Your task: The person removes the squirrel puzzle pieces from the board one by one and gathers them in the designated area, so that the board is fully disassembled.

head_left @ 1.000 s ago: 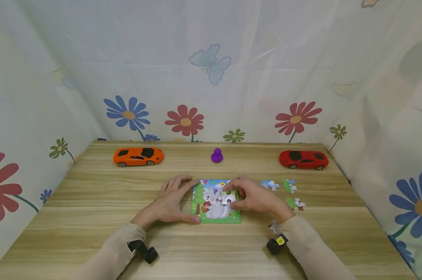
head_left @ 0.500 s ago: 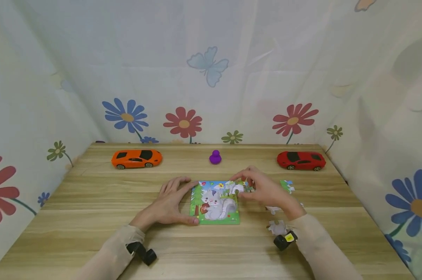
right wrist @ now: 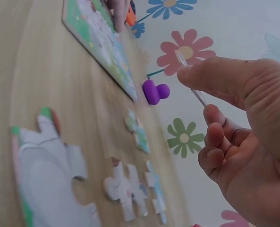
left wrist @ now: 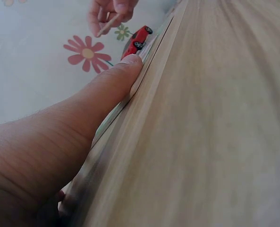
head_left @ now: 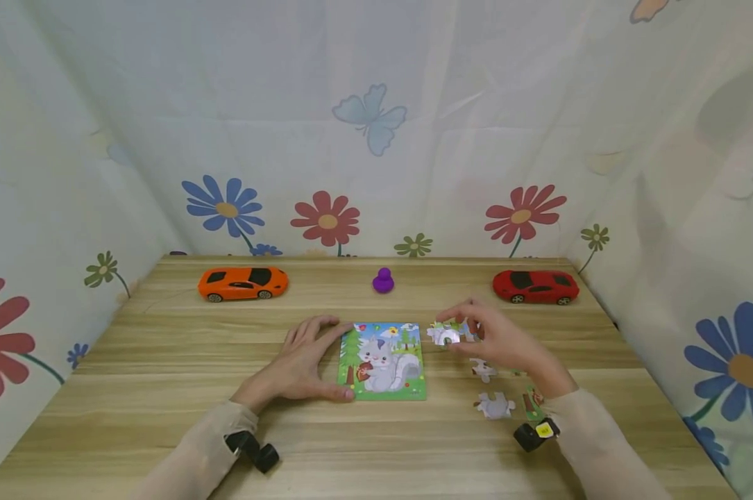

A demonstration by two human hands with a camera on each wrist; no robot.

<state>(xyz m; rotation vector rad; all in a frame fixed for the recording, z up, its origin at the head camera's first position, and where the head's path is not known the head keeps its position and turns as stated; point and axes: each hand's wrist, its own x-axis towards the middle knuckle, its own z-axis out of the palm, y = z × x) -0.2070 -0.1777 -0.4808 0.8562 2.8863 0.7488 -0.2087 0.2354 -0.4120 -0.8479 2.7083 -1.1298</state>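
In the head view a square squirrel picture board [head_left: 382, 375] lies on the wooden table. My left hand [head_left: 304, 361] rests along its left side, thumb at the near corner and index finger at the far one. To the right of the board, my right hand [head_left: 497, 340] pinches a jigsaw piece [head_left: 445, 336] between thumb and fingers. The right wrist view shows that held piece [right wrist: 196, 92] edge-on, raised above the table. Loose jigsaw pieces lie below and beside this hand, among them a grey-white one [head_left: 495, 405] and a smaller one [head_left: 482, 369].
Along the back of the table stand an orange toy car [head_left: 243, 284], a purple knobbed toy [head_left: 384, 280] and a red toy car [head_left: 535, 287]. A flowered curtain [head_left: 376, 180] encloses the back and sides. Another piece [head_left: 532, 403] lies near my right wrist.
My right hand has carried the jigsaw piece from over the board to the right, off its edge. My left hand has stayed at the board.
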